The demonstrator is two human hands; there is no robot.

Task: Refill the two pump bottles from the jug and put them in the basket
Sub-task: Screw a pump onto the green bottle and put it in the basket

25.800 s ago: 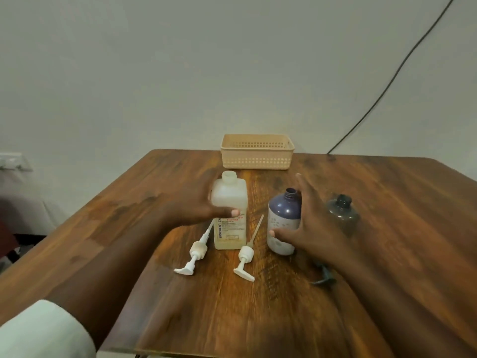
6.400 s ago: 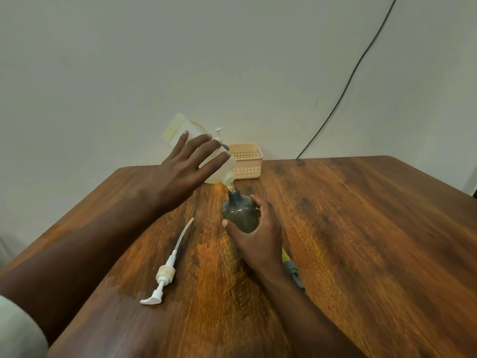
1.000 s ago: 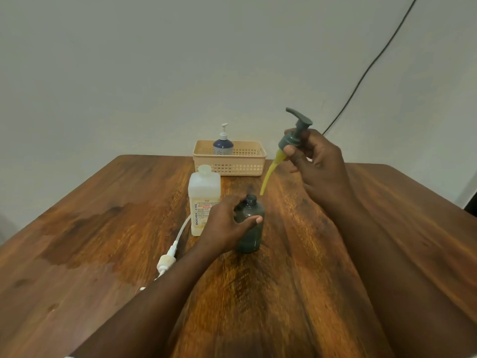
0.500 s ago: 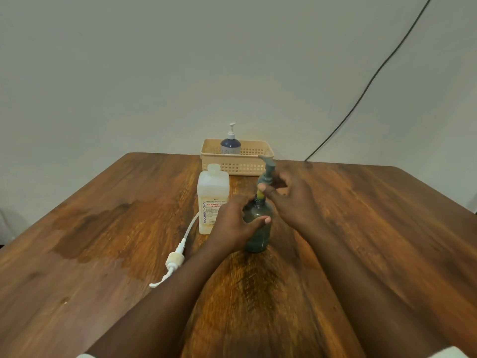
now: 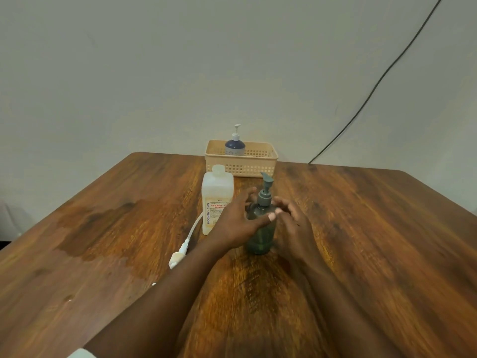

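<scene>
So the dark green pump bottle (image 5: 259,229) is standing upright pretty much in the middle of the wooden tabletop (image 5: 374,241), with its grey-green pump head (image 5: 265,192) sitting on the neck, nozzle pointing away toward the basket. Can't tell if it's screwed tight or just sitting there.

The left hand (image 5: 240,223) comes in from the left and wraps the upper part of the bottle, thumb across the front and fingers (image 5: 246,196) curling round the far side, so it's clamped on the bottle. The right hand (image 5: 294,223) is right up against the other side, fingers loosely spread and a bit blurry. The tips are near the collar of the pump, but I honestly can't tell whether they're touching it or just off it.

Just left of the bottle, behind the left hand, the pale plastic jug (image 5: 216,200) stands upright with its cap on, and the label side reads BIOCHEK. A loose white pump (image 5: 184,245) with its long tube lies flat on the tabletop beside the jug, partly hidden under the left forearm.

At the far edge there's the beige slotted basket (image 5: 254,165), and the blue pump bottle (image 5: 235,147) with a white pump is already standing inside it, toward the left end. A black cable (image 5: 374,89) runs diagonally down the wall on the right.
</scene>
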